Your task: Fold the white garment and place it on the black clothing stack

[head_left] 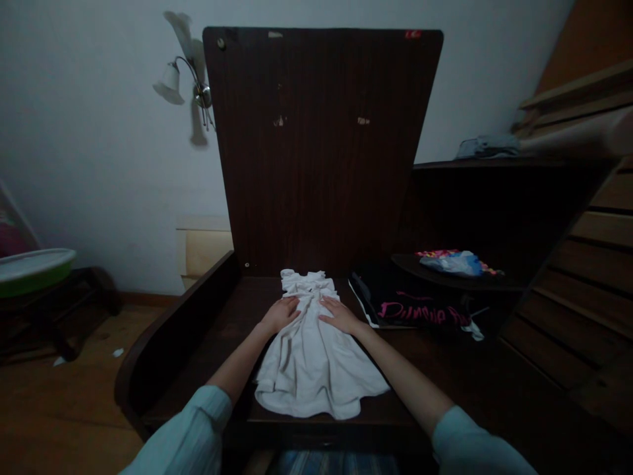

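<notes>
A small white dress (316,356) lies spread on a dark wooden desk (208,343). Its ruffled top points away from me, and the wide skirt hangs toward the near edge with soft folds. My left hand (283,315) rests on the left side of its waist, fingers stretched over the cloth. On the opposite side, my right hand (340,315) lies flat with its fingers spread on the fabric. Between the two hands the cloth is gathered in creases.
A tall dark panel (321,152) rises behind the dress. To the right lie a black bag with pink lettering (420,310) and a blue-white plastic bag (455,264) on a small shelf. The desk has a raised left side (168,323). A green basin (39,274) stands far left.
</notes>
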Demonstrator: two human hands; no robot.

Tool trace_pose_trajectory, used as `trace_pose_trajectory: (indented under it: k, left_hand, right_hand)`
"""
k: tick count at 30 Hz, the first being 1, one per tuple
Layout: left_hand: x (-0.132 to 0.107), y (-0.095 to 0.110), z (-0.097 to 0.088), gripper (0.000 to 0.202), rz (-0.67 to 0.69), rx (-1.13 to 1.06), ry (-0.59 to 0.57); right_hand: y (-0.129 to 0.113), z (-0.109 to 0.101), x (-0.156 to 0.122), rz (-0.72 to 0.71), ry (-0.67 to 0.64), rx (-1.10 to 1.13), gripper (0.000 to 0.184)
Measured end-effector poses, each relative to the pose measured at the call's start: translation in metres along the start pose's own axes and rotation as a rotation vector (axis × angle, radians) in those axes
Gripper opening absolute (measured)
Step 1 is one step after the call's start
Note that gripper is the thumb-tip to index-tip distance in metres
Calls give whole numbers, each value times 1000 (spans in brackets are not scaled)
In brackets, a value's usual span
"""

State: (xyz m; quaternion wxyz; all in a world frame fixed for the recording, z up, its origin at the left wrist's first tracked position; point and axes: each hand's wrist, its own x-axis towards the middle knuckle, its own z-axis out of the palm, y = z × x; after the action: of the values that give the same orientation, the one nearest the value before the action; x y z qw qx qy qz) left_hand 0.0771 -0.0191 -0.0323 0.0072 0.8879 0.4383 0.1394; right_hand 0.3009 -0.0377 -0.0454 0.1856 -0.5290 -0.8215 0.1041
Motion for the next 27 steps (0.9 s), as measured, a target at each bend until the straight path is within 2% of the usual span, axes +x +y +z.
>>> trace_pose_trajectory:
  k: [3,6,8,11,13,15,18,22,25,27]
  left_hand:
    - [-19,7,-16,29,-85,-7,32]
    - [-56,18,-31,35,-290,-33,29]
    - [-83,27,-38,41,-371,-79,-49]
    - [-116,38,-45,37,-431,-105,-160]
    - [-129,41,-48,28,-447,-129,-176]
    - [-136,39,-49,21,-464,-202,-167]
    - [-141,30,-50,21,-478,-367,-111]
    - [-141,23,-57,22,-502,-558,54]
    - [-134,33,-72,20,-524,-580,220]
    - [-129,48,-82,16,-470,-567,293]
  right_hand:
    - [-16,-8,-12,28,97,86,37]
    - [-44,-13,-41,-47,147,192,31]
    - [-67,-13,-65,-136,74,244,33]
    - [-94,-9,-98,-262,-134,258,43]
    - [-104,-6,-114,-295,-240,248,49]
    - [-108,-6,-124,-298,-275,244,50]
    - [-109,-9,-132,-283,-276,268,49]
    - [-110,-13,-137,-249,-284,309,46]
    - [-115,-12,-136,-180,-245,407,41]
    - [-117,-11,-130,-59,-171,560,40]
